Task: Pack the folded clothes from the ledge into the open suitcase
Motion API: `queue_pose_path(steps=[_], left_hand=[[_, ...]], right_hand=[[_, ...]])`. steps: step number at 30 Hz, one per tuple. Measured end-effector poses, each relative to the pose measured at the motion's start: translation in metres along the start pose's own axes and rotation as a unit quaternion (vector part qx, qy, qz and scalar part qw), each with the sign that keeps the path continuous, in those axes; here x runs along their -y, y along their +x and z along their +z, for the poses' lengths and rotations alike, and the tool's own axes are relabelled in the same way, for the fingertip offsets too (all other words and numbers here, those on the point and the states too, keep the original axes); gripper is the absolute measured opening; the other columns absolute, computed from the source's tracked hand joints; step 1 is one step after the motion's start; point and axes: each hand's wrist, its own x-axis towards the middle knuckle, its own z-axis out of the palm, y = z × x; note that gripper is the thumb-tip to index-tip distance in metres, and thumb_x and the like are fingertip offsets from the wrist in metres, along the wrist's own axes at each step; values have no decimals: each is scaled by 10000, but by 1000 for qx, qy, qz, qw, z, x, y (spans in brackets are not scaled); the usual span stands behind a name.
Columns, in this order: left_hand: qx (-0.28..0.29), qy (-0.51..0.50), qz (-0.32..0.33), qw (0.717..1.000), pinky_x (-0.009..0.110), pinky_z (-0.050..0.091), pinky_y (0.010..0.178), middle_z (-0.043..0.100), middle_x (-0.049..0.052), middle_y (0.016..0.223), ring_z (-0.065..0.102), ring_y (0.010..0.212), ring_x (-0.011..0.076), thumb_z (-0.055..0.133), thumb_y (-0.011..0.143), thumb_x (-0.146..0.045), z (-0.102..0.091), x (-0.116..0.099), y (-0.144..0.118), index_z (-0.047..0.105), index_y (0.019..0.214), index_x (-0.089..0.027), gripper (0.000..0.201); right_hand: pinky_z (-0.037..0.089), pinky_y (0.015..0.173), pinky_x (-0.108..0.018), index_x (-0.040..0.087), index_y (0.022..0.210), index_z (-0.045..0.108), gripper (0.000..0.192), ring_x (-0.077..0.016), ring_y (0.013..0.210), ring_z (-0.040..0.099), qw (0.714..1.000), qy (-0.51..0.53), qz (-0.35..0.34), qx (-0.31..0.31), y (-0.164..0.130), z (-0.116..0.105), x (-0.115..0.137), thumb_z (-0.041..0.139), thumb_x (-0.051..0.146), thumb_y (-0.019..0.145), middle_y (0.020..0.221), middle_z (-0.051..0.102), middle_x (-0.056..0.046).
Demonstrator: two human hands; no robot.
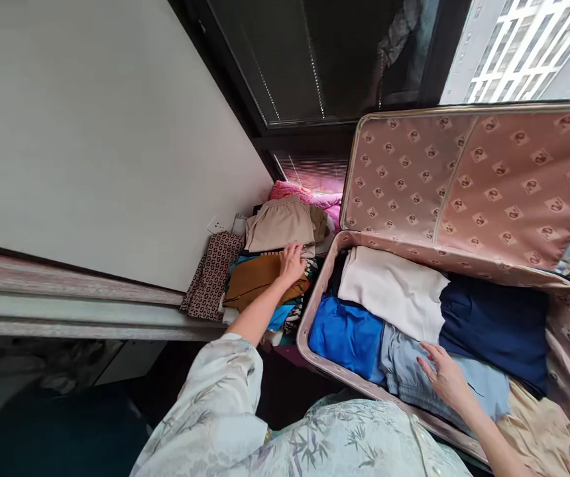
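Observation:
My left hand (292, 264) reaches over the stacked clothes left of the suitcase, its fingers stretched out near a folded beige garment (282, 224). Beneath that hand lies a folded brown garment (252, 281). Over the open suitcase (322, 361), my right hand (444, 374) has its fingers apart above a folded light blue garment (407, 364). Around it in the case are a white folded garment (392, 288), a navy one (494, 324), a bright blue one (347, 334) and a tan one (536, 430). Neither hand visibly holds anything.
The suitcase lid (464, 185), lined in patterned pink, stands raised against the window. A brown patterned cloth (214, 275) hangs at the stack's left, beside the white wall (91, 132). Pink fabric (292, 192) lies behind the stack.

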Motion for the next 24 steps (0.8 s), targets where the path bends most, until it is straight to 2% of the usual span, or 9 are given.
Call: queue_pose_path(steps=[3, 5, 7, 10, 13, 16, 20, 22, 24], left_hand=[[-34, -102, -51, 993, 588, 177, 1244, 475, 211, 1541, 142, 1572, 389, 759, 759, -151, -53, 52, 32, 695, 1163, -174, 409], [-33, -118, -58, 991, 543, 276, 1206, 463, 215, 1540, 114, 1580, 357, 741, 785, -153, -73, 77, 46, 685, 1138, -178, 358], [-18, -99, -55, 993, 509, 312, 1181, 495, 224, 1493, 148, 1567, 350, 730, 794, -144, -80, 94, 62, 687, 1090, -176, 301], [14, -75, -47, 996, 508, 264, 1200, 593, 221, 1342, 291, 1502, 368, 735, 783, -122, -76, 107, 86, 691, 960, -173, 189], [2, -71, -56, 996, 479, 259, 1200, 663, 179, 1118, 458, 1385, 346, 677, 847, -133, -70, 109, 109, 657, 853, -176, 48], [-15, -72, -72, 995, 438, 315, 1158, 652, 134, 914, 552, 1281, 333, 618, 902, -149, -77, 108, 127, 609, 790, -187, 118], [0, -26, -15, 1000, 390, 391, 1061, 654, 117, 899, 614, 1198, 342, 645, 888, -161, -109, 96, 151, 636, 854, -201, 53], [28, 38, 54, 997, 368, 420, 1003, 671, 110, 933, 642, 1140, 338, 657, 879, -161, -131, 78, 160, 661, 929, -201, 64], [54, 107, 118, 986, 355, 437, 952, 684, 98, 940, 664, 1070, 325, 632, 886, -146, -152, 50, 160, 671, 1001, -194, 131]], right_hand=[[606, 760, -446, 231, 1116, 702, 447, -278, 810, 721, 1000, -4, -7, -2, 1, 13, 27, 489, 538, 872, 1089, 733, -147], [608, 753, -452, 234, 1112, 701, 445, -283, 812, 723, 1000, -14, -4, -7, -1, 25, 40, 493, 544, 869, 1087, 735, -148], [610, 763, -459, 232, 1118, 701, 450, -285, 823, 729, 1000, -27, 5, -10, -4, 36, 52, 487, 544, 875, 1114, 734, -155], [611, 794, -456, 226, 1134, 702, 446, -276, 840, 737, 999, -42, 14, -12, -7, 51, 67, 464, 517, 894, 1144, 730, -159], [611, 820, -455, 218, 1152, 700, 447, -275, 865, 741, 998, -55, 21, -3, -8, 59, 82, 459, 498, 902, 1148, 730, -162], [612, 824, -464, 212, 1175, 693, 456, -279, 869, 741, 998, -57, 31, 6, -4, 61, 97, 458, 492, 903, 1127, 736, -161], [616, 788, -434, 246, 1197, 685, 425, -261, 840, 735, 999, -44, 21, 17, 10, 58, 122, 464, 475, 916, 1057, 744, -122], [618, 783, -411, 247, 1227, 675, 424, -249, 845, 737, 999, -31, 5, 22, 22, 55, 140, 467, 473, 934, 1082, 735, -118], [617, 820, -404, 246, 1312, 634, 450, -245, 899, 738, 999, -17, -21, 17, 37, 53, 165, 477, 473, 957, 1160, 714, -127]])
